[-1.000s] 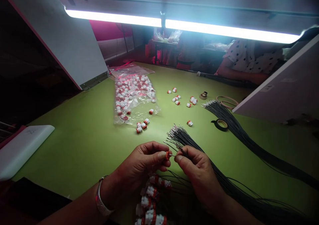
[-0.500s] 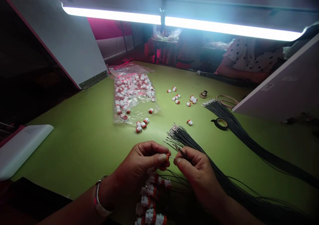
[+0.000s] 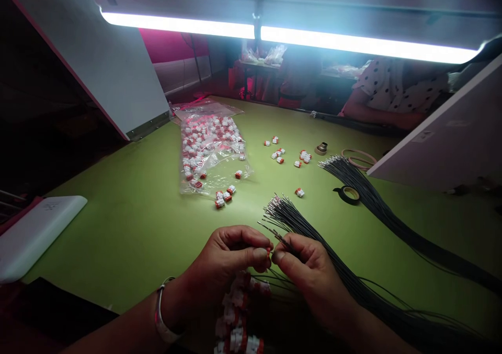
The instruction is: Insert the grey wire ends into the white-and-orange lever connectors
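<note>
My left hand (image 3: 229, 254) pinches a small orange-and-white wire connector (image 3: 269, 252) between thumb and fingers, mostly hidden by the fingertips. My right hand (image 3: 301, 273) grips several thin dark wires (image 3: 280, 238) with bare metal tips, right up against the connector. Those wires belong to a fanned dark bundle (image 3: 292, 219) running under my right hand. Below my hands, a row of white-and-orange connectors (image 3: 235, 312) sits on wire ends. A clear plastic bag of many more connectors (image 3: 209, 155) lies farther up the green table (image 3: 129, 239), with loose connectors (image 3: 224, 196) beside it.
A second dark wire bundle (image 3: 396, 226) sweeps along the right. Black tape (image 3: 348, 195), a brass fitting (image 3: 322, 148) and pinkish rings (image 3: 358, 159) lie beyond it. A white slab (image 3: 41, 236) sits left. Angled white panels flank the table. A co-worker in a dotted shirt (image 3: 400, 84) sits across.
Both hands have shifted slightly down and closer together. The connector has gone further between my left fingertips, and the wire tips now meet it.
</note>
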A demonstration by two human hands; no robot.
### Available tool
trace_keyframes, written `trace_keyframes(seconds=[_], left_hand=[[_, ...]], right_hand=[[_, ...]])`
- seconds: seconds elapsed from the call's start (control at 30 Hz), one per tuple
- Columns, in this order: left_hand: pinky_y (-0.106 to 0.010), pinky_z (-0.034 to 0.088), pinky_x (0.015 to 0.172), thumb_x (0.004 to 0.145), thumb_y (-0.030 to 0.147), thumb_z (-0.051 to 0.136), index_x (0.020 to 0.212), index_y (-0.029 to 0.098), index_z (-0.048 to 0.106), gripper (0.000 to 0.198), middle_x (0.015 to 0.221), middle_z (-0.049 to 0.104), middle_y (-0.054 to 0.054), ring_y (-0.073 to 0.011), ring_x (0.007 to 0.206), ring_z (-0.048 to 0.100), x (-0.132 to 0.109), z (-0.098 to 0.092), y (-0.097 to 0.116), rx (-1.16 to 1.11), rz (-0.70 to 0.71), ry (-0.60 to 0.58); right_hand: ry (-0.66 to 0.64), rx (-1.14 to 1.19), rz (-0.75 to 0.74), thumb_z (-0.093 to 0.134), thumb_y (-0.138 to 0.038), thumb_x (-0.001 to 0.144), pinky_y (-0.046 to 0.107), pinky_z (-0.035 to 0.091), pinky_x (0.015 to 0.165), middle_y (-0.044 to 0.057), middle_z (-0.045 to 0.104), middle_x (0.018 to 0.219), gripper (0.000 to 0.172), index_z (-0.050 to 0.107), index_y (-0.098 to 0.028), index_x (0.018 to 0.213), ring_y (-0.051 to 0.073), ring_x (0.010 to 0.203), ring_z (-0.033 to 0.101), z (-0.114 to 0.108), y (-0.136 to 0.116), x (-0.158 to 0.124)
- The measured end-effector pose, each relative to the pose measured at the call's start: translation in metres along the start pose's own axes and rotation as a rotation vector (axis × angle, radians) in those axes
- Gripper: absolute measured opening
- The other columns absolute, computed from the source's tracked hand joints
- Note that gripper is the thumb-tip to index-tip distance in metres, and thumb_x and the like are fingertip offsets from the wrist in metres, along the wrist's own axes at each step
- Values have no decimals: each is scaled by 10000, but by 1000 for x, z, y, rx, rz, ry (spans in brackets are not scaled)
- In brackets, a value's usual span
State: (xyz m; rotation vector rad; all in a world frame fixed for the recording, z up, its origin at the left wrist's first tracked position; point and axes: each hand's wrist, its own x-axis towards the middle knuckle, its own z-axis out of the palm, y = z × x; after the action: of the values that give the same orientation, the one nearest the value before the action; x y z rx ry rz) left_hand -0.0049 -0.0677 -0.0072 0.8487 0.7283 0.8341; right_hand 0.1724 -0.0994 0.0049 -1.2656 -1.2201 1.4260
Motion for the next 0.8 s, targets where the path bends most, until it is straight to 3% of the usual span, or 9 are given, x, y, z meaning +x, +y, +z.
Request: trace_keyframes(seconds=[0.2,0.4,0.57,0.8], left_hand=[[-277,562,798,702,92,834,752,156,780,97,851,725,-43,-175,850,686,1,3,-2,104,126,-3],[-241,546,682,747,137,815,830,164,768,99,836,721,-27,-132,719,670,2,-3,-2,44,6,33],[-255,536,698,735,139,823,784,158,757,85,827,721,-32,-132,724,653,0,0,-3,24,24,-9],[-265,523,695,732,165,824,808,156,748,108,823,705,-34,-138,724,642,1,-3,-3,66,24,1]], right_hand=[[22,-10,30,615,-279,816,261,333,572,-34,451,636,229,498,-183,645,128,629,359,-1,4,1],[-5,-102,-42,549,-324,907,257,341,565,-29,479,647,240,569,-169,726,126,613,389,-2,7,3],[20,-190,-170,519,-313,927,267,365,571,-14,519,667,242,546,-182,726,140,623,432,2,12,-1],[48,-186,-131,534,-338,940,265,350,563,-20,506,664,243,578,-179,761,138,620,422,0,17,1]])
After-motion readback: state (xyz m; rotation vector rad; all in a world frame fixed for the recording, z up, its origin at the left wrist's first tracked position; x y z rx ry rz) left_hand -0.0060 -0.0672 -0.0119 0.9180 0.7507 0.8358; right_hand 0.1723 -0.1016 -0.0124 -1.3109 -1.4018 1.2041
